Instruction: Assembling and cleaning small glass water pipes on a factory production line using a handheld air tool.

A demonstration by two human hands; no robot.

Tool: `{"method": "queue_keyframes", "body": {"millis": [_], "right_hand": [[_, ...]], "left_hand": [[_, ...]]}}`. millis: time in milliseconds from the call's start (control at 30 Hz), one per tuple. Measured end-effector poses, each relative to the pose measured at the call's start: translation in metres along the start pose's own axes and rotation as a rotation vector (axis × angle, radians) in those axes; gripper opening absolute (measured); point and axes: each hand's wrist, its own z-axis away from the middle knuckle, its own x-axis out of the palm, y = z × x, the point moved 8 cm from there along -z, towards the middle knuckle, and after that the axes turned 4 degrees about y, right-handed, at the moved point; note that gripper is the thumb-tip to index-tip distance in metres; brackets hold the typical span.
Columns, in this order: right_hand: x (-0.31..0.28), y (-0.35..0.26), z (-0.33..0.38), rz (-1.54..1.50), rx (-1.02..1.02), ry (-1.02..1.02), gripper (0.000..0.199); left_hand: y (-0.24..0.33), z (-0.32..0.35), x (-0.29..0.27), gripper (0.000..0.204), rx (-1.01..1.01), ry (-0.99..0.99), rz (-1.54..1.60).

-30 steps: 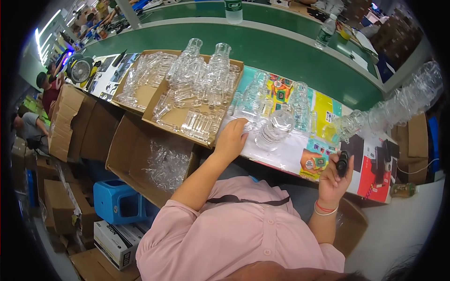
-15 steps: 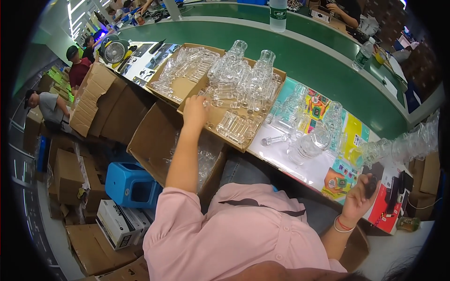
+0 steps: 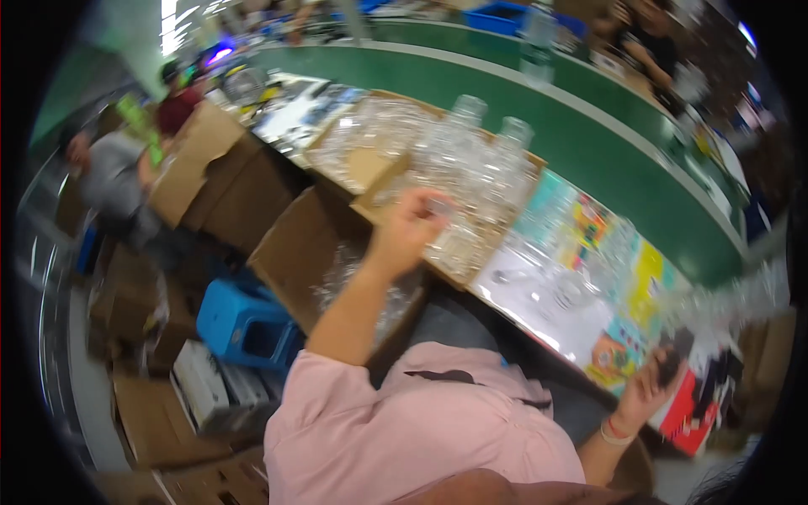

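My left hand [image 3: 408, 234] is raised over the near edge of a shallow cardboard tray [image 3: 454, 276]. Its fingers pinch a small clear plastic piece [image 3: 439, 207], blurred by motion. In the tray stand clear stacked cup-like parts [image 3: 459, 143], with rows of small clear tubes [image 3: 454, 248] in front of them. At the right, my right hand [image 3: 646, 387] is closed around a small black object [image 3: 673, 364] whose kind I cannot make out. More clear round parts [image 3: 576, 286] lie on the printed sheets between my hands.
Left of my knees, an open carton [image 3: 286, 240] contains clear plastic pieces. A blue stool [image 3: 244, 324] stands beside it. A long stack of clear parts [image 3: 724, 299] lies at the right. A green bench [image 3: 606, 168] runs behind, with a water bottle [image 3: 539, 46]; people are nearby.
My left hand has lifted from the tray's near corner and moved right, with a small clear piece in its fingers. The whole view has shifted and blurred. My right hand still grips the black object.
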Motion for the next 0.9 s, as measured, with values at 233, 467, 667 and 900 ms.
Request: {"method": "queue_keyframes", "body": {"millis": [233,467,667,900], "right_hand": [[0.034,0.035,0.007,-0.079,0.363,-0.165,0.041],[0.004,0.006,-0.003,0.064,0.089,0.152,0.045],[-0.009,0.007,-0.007,-0.08,0.214,0.114,0.042],[-0.008,-0.006,-0.004,0.022,0.16,-0.088,0.036]], "left_hand": [[-0.008,0.051,0.063,0.028,-0.098,-0.202,0.441],[-0.005,0.07,0.064,0.024,-0.132,-0.149,0.486],[-0.008,0.08,0.062,0.024,-0.1,-0.122,0.49],[-0.005,0.082,0.064,0.026,-0.18,-0.112,0.364]]}}
